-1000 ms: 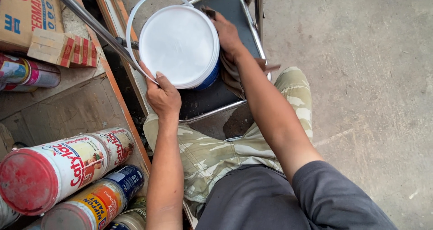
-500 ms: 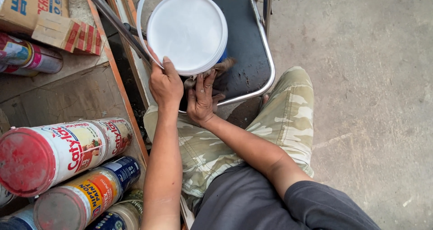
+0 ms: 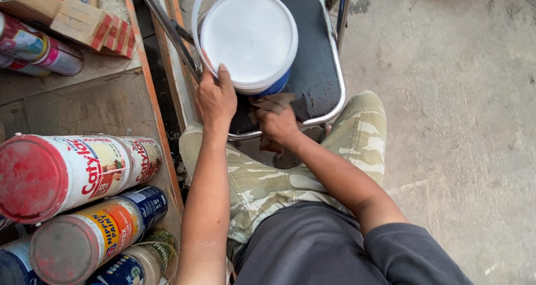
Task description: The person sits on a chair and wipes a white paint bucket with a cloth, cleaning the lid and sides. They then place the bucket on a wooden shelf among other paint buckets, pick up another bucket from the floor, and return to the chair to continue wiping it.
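Observation:
A round plastic bucket (image 3: 248,36) with a white lid, blue body and white wire handle stands on the dark seat of a metal-framed chair (image 3: 321,73). My left hand (image 3: 215,98) presses against the near left side of the bucket, fingers on its rim. My right hand (image 3: 276,123) is closed on a brown rag (image 3: 273,102) held against the near side of the bucket, just under the lid.
A wooden shelf (image 3: 111,103) on the left carries several paint cans (image 3: 72,168) lying on their sides and a cardboard box (image 3: 61,11). Metal bars (image 3: 167,25) run between shelf and chair. Concrete floor (image 3: 446,123) spreads to the right.
My right hand came off the far side of the bucket, swung round to its near side and now holds the rag there. My left hand stays on the bucket's near left side.

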